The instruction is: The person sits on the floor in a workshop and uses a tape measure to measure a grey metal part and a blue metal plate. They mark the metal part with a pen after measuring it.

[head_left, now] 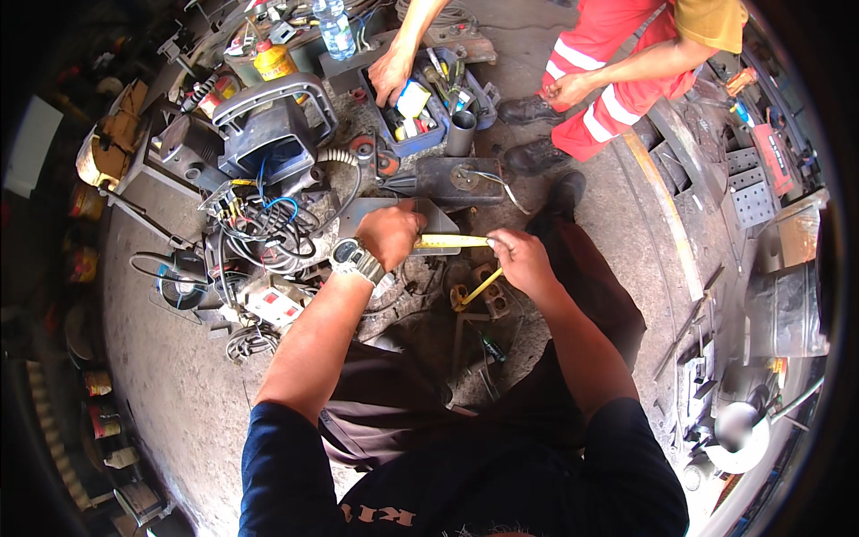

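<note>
Above the messy floor (179, 385), my right hand (526, 259) pinches yellow tape (452, 241); my left hand (392, 234) curls by it, grip hidden.

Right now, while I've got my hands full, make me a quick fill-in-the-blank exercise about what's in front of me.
1. The measuring tape stretching between your left hand and your right hand is coloured ____.
2. A metal wristwatch is worn on your ____ wrist.
3. The co-worker's trousers are mainly ____, with pale bands.
4. The bin of tools under one of the co-worker's hands is ____.

Missing words: yellow; left; red; blue.
</note>
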Demonstrator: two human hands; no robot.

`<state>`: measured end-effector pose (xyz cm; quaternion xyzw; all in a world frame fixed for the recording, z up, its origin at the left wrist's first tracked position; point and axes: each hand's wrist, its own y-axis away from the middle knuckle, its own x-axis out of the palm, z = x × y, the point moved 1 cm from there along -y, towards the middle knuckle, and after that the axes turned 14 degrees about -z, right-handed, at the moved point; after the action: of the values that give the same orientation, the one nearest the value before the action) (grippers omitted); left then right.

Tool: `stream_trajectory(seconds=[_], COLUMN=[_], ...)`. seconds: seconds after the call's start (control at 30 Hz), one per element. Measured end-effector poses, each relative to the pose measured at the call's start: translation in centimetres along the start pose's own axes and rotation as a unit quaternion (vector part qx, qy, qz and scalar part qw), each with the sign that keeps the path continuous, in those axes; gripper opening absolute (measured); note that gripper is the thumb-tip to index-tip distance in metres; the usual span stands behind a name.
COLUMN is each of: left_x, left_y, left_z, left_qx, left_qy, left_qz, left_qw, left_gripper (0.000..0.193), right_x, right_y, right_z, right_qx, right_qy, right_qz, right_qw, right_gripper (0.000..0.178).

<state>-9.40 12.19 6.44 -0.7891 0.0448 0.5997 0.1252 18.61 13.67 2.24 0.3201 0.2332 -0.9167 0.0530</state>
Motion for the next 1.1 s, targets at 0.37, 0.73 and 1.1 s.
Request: stream_trajectory(seconds=[0.37,0.73,1.1], left_x=[0.4,0.5,0.6], left_y=[-0.4,-0.4,-0.3], left_z=[0.4,0.3,0.3], left_qx=[0.025,0.020,0.032], left_qy=[-0.007,-0.022,-0.026], left_qz=[0.012,0.011,-0.010], left_qw=[1.000,1.000,0.999], left_gripper=[0.020,0.020,0.020], right_x=[-0.5,-0.3,-0.8], right_y=[-0.3,-0.4,-0.2], right_z=[0.5,-0.3,0.4], right_qx=[-0.018,-0.040,-0.069], right_qy=[0.009,0.009,0.046], right_qz=[0.006,0.000,-0.006], right_qw=[1.000,0.999,0.997], right_gripper=[0.011,0.012,0.015])
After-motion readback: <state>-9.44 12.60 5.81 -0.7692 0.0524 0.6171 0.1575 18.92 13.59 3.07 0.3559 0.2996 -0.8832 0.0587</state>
